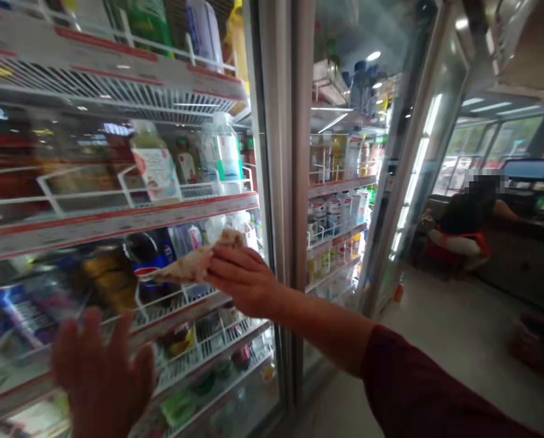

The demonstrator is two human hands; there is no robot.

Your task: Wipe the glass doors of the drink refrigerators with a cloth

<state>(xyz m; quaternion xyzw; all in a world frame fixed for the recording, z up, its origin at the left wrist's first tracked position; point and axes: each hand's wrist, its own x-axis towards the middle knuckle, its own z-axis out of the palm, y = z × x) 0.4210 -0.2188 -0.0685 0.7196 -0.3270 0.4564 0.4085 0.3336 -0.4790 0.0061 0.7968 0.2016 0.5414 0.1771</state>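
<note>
My right hand [244, 274] reaches across to the glass door of a drinks fridge, fingers closed over a crumpled pale cloth [192, 264]. The cloth appears to lie against the glass, one corner trailing to the left. Behind it stand a dark Pepsi bottle [144, 258] and other bottles on a wire shelf. At the lower left, my left hand [103, 371] is raised with fingers spread, blurred and holding nothing. Whether it touches the glass I cannot tell.
A metal door frame [292, 182] runs upright right of my right hand. Beyond it, another fridge section holds cans [333, 210] and bottles, with a glass door [417, 164] standing ajar. Farther right, a person [470, 219] sits by a counter [522, 243] with a monitor [533, 170].
</note>
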